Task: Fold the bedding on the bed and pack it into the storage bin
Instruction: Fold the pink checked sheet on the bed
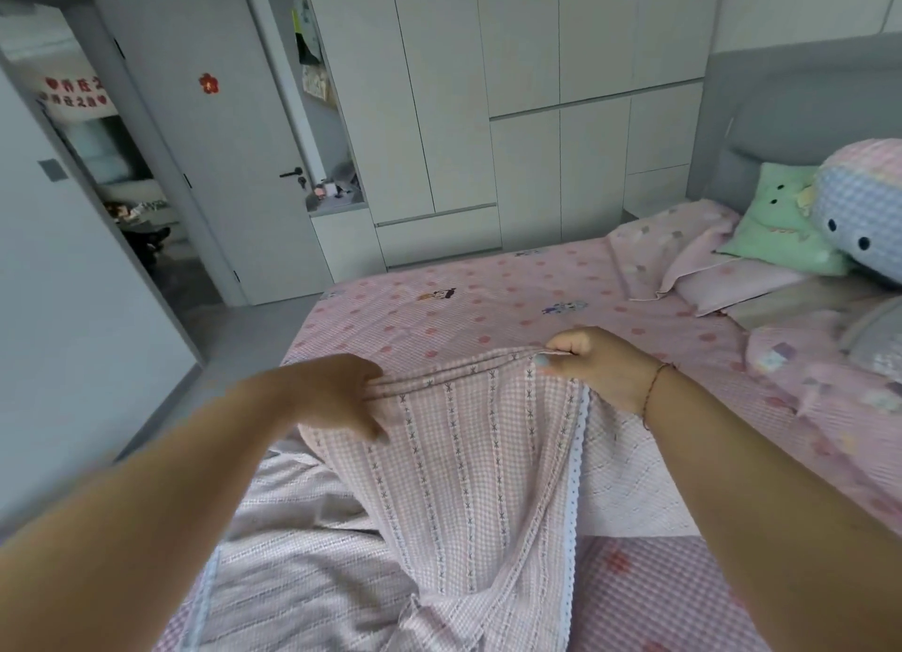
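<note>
Far left: open doorway (122,183), dim room beyond, red-and-white banner (73,96) on its wall.

Left of centre: grey door (215,153) swung open, black lever handle (293,173), red flower sticker (209,83).

Beside door: narrow open niche (324,114) holding small items, too small to identify.

Centre to right, rear: pale grey floor-to-ceiling wardrobe (512,90), flat handleless fronts.

Foreground left: left hand (337,395), fingers curled, pinching the top edge of a pink-and-white gingham blanket with stitched vertical stripes and white scalloped trim (468,456).

Centre: blanket lifted off the bed, top edge stretched between both hands, doubled layers visible along that edge; lower part hanging and pooling in folds on the bed, over a grey-white striped portion (293,529) at lower left.

Right of centre: right hand (595,363), clenched around the blanket's other top corner; thin red string bracelet (654,393) on the wrist.

Beneath: bed with pink checked sheet, red dots and small cartoon figures (488,305).

Right: pink pillow (722,266), green cushion with face print (781,222), blue-and-pink gingham plush toy (864,207), crumpled pink patchwork bedding (830,363); grey padded headboard (790,114) behind.

Storage bin: not in view.
</note>
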`<state>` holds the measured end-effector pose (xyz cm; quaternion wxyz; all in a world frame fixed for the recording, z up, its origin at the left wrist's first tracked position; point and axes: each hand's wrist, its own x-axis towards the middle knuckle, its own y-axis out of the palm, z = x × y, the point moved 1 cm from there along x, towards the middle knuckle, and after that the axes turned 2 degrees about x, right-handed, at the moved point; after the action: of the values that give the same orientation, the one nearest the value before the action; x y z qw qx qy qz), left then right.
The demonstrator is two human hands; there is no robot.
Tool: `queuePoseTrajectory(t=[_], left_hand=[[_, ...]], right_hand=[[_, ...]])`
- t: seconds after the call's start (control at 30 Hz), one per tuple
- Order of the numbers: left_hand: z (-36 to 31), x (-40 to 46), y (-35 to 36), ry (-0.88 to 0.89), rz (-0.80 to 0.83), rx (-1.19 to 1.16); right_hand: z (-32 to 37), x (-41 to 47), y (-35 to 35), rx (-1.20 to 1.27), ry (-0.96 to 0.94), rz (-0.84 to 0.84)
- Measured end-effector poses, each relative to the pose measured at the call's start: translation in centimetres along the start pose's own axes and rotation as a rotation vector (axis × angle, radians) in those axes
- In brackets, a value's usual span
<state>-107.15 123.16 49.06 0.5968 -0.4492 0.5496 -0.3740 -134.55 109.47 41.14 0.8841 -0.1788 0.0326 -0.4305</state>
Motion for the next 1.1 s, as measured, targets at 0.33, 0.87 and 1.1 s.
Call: queuePoseTrajectory(t=[0.33, 0.87, 1.1], left_hand=[[-8.7, 4.4, 3.5, 0.261, -0.216, -0.290], [-6.3, 6.8, 3.4, 0.354, -0.207, -0.393], [-7.3, 6.4, 3.7, 0.421, -0.055, -0.383]], right_hand=[[1.2, 1.6, 3.0, -0.190, 0.024, 0.125], [-5.4, -1.2, 0.7, -0.598, 0.392, 0.370], [-7.1, -1.6, -1.5, -0.325, 0.684, 0.197]])
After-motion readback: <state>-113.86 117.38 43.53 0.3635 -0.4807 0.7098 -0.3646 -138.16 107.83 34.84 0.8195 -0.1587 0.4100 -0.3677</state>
